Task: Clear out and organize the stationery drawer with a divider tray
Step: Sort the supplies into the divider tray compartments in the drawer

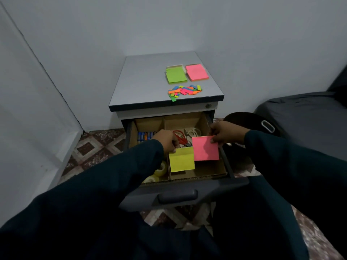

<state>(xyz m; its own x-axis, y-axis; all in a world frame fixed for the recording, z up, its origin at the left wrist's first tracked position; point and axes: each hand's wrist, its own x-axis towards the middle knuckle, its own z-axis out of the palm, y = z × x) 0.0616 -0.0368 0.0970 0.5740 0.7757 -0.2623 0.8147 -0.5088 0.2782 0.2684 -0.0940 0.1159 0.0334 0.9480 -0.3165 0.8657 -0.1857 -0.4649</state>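
Seen from above, a person in dark sleeves is reaching both hands into an open drawer [228, 162] of a small grey cabinet [150, 87]; the left hand [166, 140] is pinching the top corner of a yellow sticky-note pad [181, 160], its grip closed on the pad, with the fingers partly hidden behind it; the right hand [224, 133] is pinching the top edge of a pink sticky-note pad [205, 148], thumb in front; both pads are hanging just above the front right compartment of a cardboard divider tray [206, 171] sitting inside the drawer; red-handled scissors [181, 137], pale tape rolls [194, 131] and what may be batteries [145, 136] are lying in the rear compartments, dim and partly covered by the hands; clear tape rolls [161, 168] are showing beneath the left sleeve; on the cabinet's worktop a green pad [176, 75], another pink pad [196, 72] and a heap of coloured strips [185, 90] are lying.
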